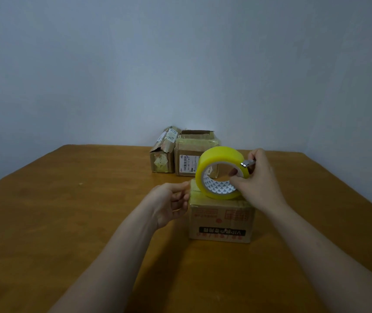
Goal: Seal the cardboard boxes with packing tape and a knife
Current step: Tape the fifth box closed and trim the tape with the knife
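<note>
Tape roll (220, 171) stands on edge atop the near box (222, 222), right hand (257, 179) clamped on it and a small knife (247, 164); left hand (171, 199) curls at the box's left edge, pinching tape or not, I cannot tell

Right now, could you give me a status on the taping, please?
Right hand grips roll and knife over box. Left hand seems to pinch tape end. Two boxes behind, not in the way.

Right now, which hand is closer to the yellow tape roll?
Right. The right hand grips the yellow tape roll, a fingertip inside its core. The left hand is off to the roll's left, by the top left corner of the near box, not touching the roll.
</note>
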